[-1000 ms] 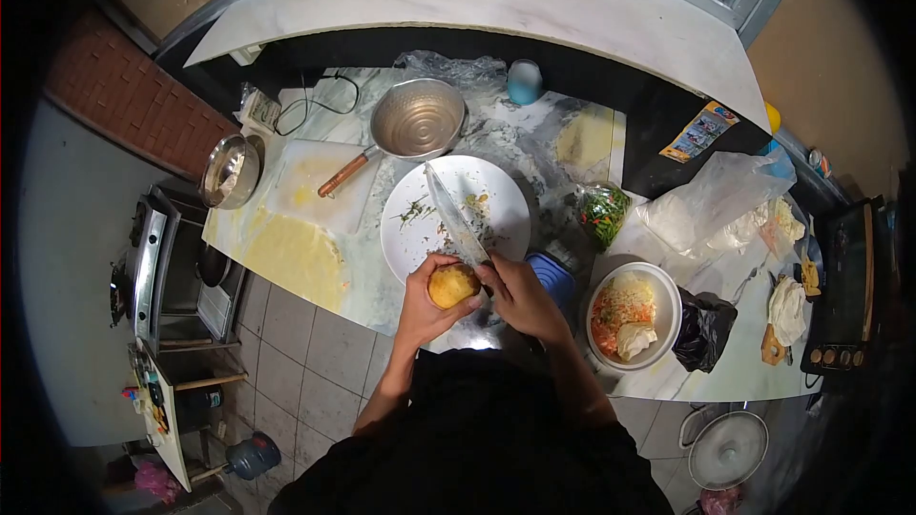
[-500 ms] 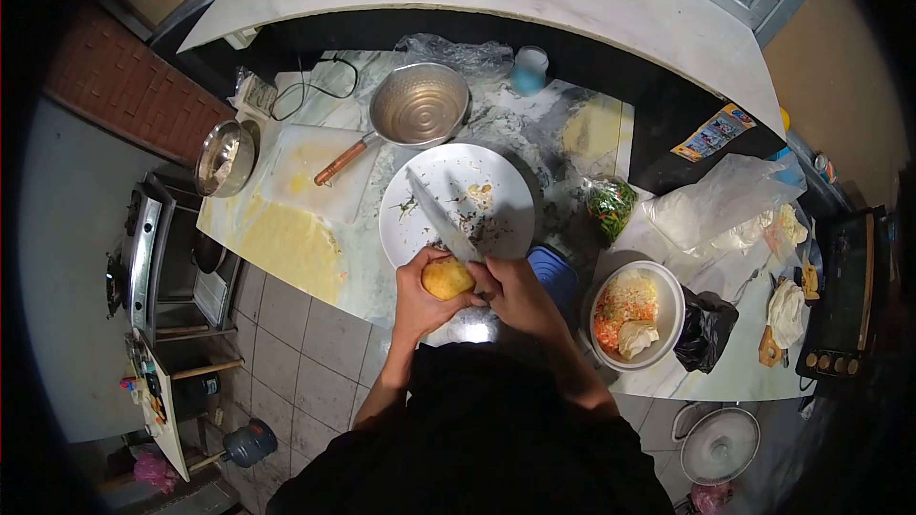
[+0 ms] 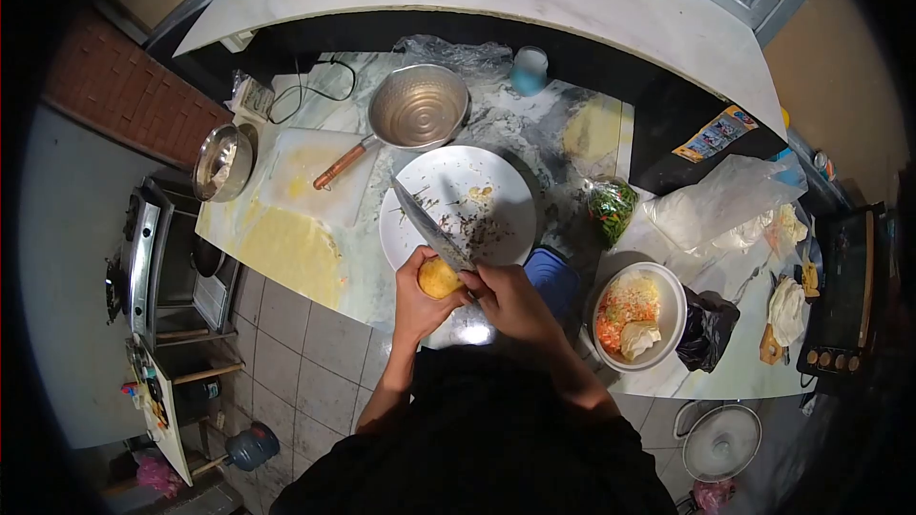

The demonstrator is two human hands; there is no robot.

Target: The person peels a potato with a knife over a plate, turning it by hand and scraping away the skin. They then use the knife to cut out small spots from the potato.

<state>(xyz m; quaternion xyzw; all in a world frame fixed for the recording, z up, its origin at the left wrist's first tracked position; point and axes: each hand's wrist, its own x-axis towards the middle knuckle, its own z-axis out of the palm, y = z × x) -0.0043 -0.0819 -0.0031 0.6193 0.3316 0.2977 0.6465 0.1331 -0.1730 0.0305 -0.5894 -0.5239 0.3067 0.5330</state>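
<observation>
Near the plate's front rim, my left hand [image 3: 412,303] is wrapped round a yellow, mostly peeled potato [image 3: 440,278]. My right hand [image 3: 510,298] grips a large kitchen knife [image 3: 434,225] by its handle, which is hidden in the fist. The blade slants up and left over the white plate [image 3: 401,229], its lower edge right at the top of the potato. Dark thin peelings [image 3: 487,231] and a few pale scraps [image 3: 479,194] are scattered on the plate.
Behind the plate stands a metal saucepan [image 3: 418,107], beside a white cutting board [image 3: 296,195]. To the right are a blue lid [image 3: 551,278], a bag of green vegetables [image 3: 611,208], a white bowl of chopped vegetables [image 3: 672,329] and a black bag [image 3: 708,329].
The knife blade has swung slightly left, its tip now lower over the plate's left side. Both hands and the potato have shifted a little to the left.
</observation>
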